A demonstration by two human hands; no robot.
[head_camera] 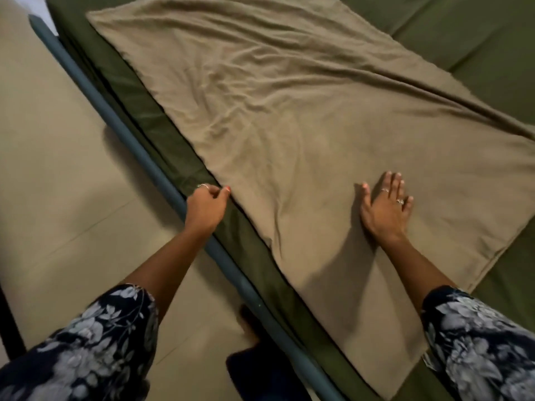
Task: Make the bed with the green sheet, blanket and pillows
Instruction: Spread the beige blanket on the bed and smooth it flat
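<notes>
floor: beige tiles | bed rail: blue-grey, running diagonally | dark post: lower left

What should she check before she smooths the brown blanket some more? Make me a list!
1. Green sheet on the mattress under the blanket: ok, it shows all round.
2. Blanket free of wrinkles: not ok, the middle is creased.
3. Left hand has the blanket's edge: ok, its fingers pinch it by the bed rail.
4. Right hand flat on the blanket: ok, fingers spread and pressing.
5. Blanket lined up with the bed: not ok, it lies at a slant, its corner near the right arm.
6. Pillows ready: cannot tell, none in view.
</notes>
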